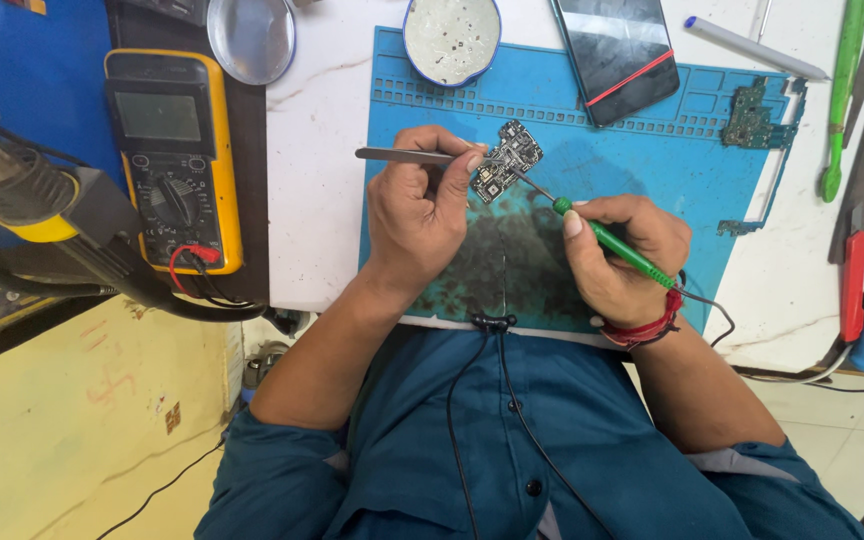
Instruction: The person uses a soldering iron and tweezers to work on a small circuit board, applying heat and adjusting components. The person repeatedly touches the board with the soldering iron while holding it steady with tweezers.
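A white marble-look desk (322, 200) fills the upper view under bright, even light; a yellow surface (72, 430) lies lower left; pale floor tiles (852, 440) show lower right.

The person wears a teal buttoned shirt (552, 440) with rolled sleeves, and red thread bands (642, 330) above the shirt's right cuff.
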